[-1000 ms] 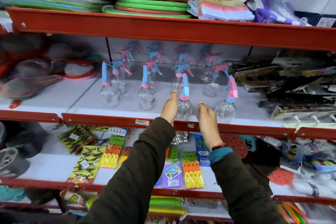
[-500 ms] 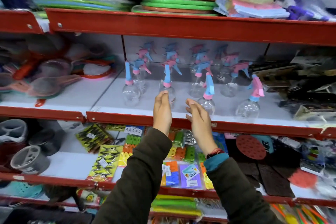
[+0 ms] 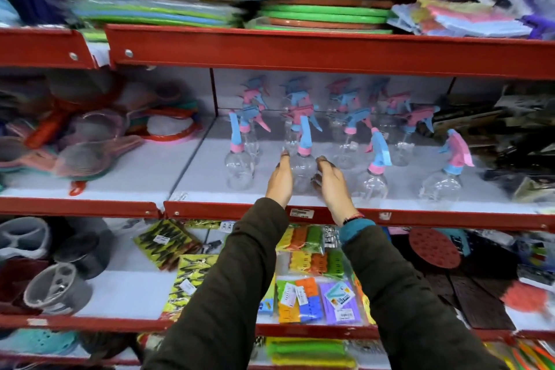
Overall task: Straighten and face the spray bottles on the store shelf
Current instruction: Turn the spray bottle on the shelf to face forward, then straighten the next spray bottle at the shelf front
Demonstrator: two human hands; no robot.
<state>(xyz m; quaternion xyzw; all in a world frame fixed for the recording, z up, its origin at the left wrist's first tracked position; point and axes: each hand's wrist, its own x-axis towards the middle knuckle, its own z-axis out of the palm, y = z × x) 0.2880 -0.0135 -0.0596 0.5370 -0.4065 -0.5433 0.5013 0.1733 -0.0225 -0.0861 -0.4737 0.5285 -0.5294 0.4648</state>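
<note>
Clear spray bottles with pink and blue triggers stand in rows on the white middle shelf (image 3: 420, 215). The front row has a left bottle (image 3: 238, 170), a second bottle (image 3: 302, 173), a third bottle (image 3: 374, 182) with its head turned aside, and a right bottle (image 3: 440, 188). Several more bottles (image 3: 351, 117) stand behind, facing different ways. My left hand (image 3: 280, 182) presses flat on the second bottle's left side. My right hand (image 3: 330, 186) curls against its right side. The bottle stands upright between them.
Round strainers (image 3: 90, 153) lie heaped on the shelf to the left. Dark packaged goods (image 3: 525, 135) crowd the right end. Stacked coloured mats (image 3: 324, 12) fill the shelf above. Packs of clothes pegs (image 3: 309, 294) and grey holders (image 3: 57, 288) sit on the shelf below.
My hands have left the third front bottle, moved left along the shelf, and closed in on either side of the second one.
</note>
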